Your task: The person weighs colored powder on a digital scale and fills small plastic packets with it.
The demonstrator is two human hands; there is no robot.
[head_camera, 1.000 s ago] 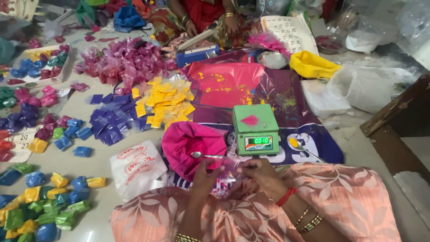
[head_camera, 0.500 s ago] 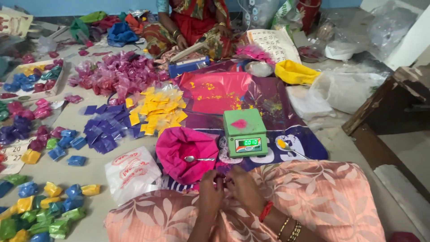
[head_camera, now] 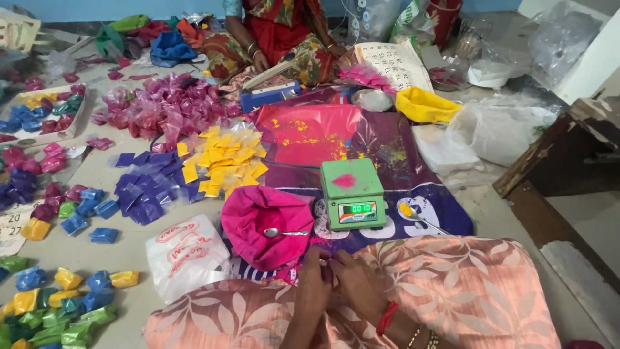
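Head view: left hand (head_camera: 314,274) and right hand (head_camera: 352,278) meet fingertip to fingertip, each grip's closure unclear.

Both hands, left hand (head_camera: 314,284) and right hand (head_camera: 359,282), are pressed together just below the pink powder bag (head_camera: 266,223). A spoon (head_camera: 284,232) is laid in that bag; a green scale (head_camera: 352,193) is set right of it.
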